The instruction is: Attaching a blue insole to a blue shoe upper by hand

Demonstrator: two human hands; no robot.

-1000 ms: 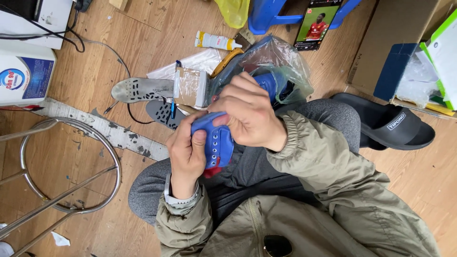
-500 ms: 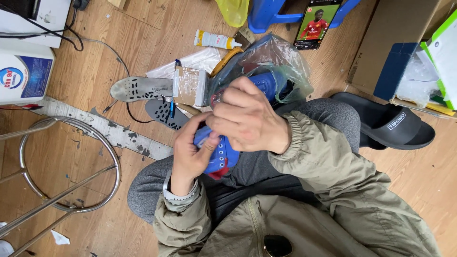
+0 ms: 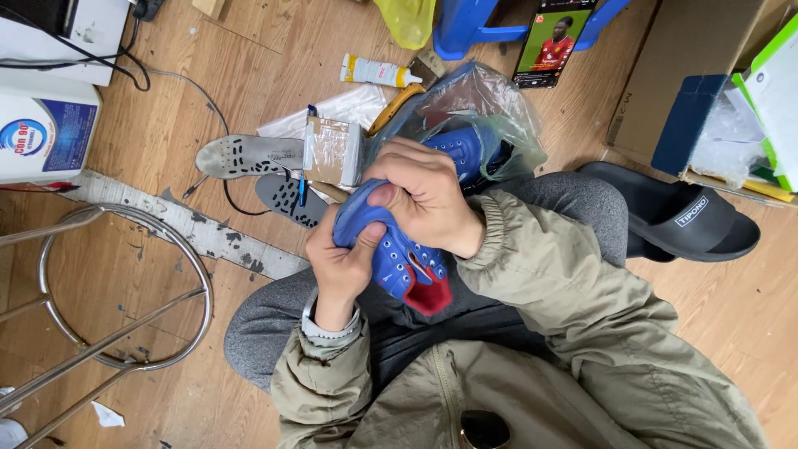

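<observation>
Even soft daylight covering the scene, shadows staying faint and short, mild glare showing on the clear plastic bag (image 3: 486, 100) and chrome stool ring (image 3: 125, 291), focus holding sharp centrally, edges bending slightly from wide-angle distortion

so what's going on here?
A person sits on a wooden floor, both hands on a blue shoe held over their lap. The left hand grips it from below; the right hand presses on its upper end. A second blue shoe sits in a clear plastic bag ahead, with two grey insoles, a glue tube and a black slide sandal nearby.
</observation>
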